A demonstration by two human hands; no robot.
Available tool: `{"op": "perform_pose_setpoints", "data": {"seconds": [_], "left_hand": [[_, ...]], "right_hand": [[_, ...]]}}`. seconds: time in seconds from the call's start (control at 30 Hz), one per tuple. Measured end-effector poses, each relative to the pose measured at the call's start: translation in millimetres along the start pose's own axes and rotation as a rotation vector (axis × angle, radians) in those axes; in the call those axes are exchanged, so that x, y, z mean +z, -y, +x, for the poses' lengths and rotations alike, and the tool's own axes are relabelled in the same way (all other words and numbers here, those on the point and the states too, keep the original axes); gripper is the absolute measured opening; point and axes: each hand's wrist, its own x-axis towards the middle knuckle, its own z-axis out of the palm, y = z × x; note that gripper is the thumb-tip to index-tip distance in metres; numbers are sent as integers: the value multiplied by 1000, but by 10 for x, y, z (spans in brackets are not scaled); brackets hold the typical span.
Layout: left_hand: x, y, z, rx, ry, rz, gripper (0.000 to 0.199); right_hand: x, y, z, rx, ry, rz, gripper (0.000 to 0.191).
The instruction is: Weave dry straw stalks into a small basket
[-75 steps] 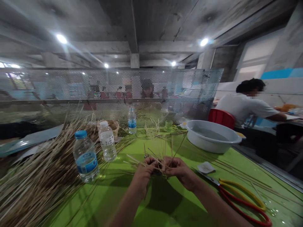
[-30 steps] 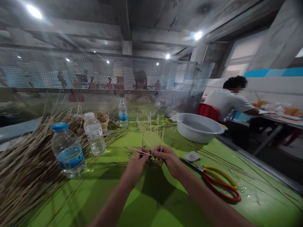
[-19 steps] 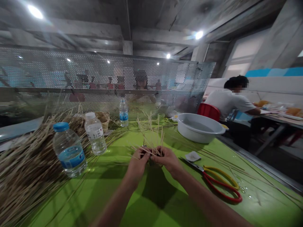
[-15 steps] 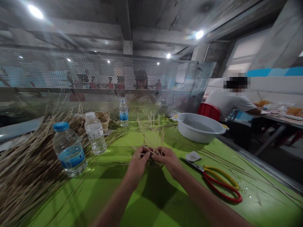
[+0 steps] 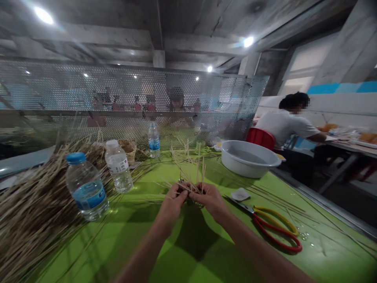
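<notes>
A small woven straw piece (image 5: 198,203) with long loose strands standing up from it is held low over the green table (image 5: 141,251). My left hand (image 5: 176,195) pinches strands at its left side, fingers closed. On the right side my right hand (image 5: 207,197) grips the weave and strands, thumb toward the middle. The two thumbs are close together. My fingers hide much of the piece. Scissors (image 5: 265,224) with one red and one yellow handle lie to the right of my right hand, by a small white piece (image 5: 240,194).
Loose straw (image 5: 35,208) is heaped at the left, beside two bottles (image 5: 87,192) (image 5: 119,169). Another bottle (image 5: 153,141) stands at the back, near a small basket (image 5: 131,151). A grey basin (image 5: 249,159) sits back right. A person (image 5: 288,122) sits beyond, right.
The loose strands by my left hand have shifted slightly and point more to the left. Both hands stay in nearly the same place. The seated person's head has turned a little.
</notes>
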Motion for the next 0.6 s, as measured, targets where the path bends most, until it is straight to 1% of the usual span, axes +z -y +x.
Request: {"op": "perform_pose_setpoints", "data": {"seconds": [0.1, 0.2, 0.3, 0.37, 0.47, 0.53, 0.6], "left_hand": [[-16, -13, 0, -29, 45, 2, 23], [-60, -17, 17, -39, 96, 56, 28], [-115, -64, 26, -6, 86, 174, 40], [-153, -137, 14, -17, 83, 230, 46], [-216, -267, -22, -83, 82, 231, 48], [-264, -328, -41, -114, 74, 209, 56], [-315, -358, -49, -131, 97, 164, 66]], "right_hand": [[-13, -13, 16, -3, -33, 1, 37], [-46, -44, 36, 3, -77, -2, 36], [-90, -63, 50, -2, -91, 20, 35], [-109, -54, 50, -2, -86, 49, 35], [-112, -17, 39, -5, -57, 79, 36], [-103, 7, 28, -2, -24, 91, 37], [-95, 22, 19, 6, 13, 105, 38]]}}
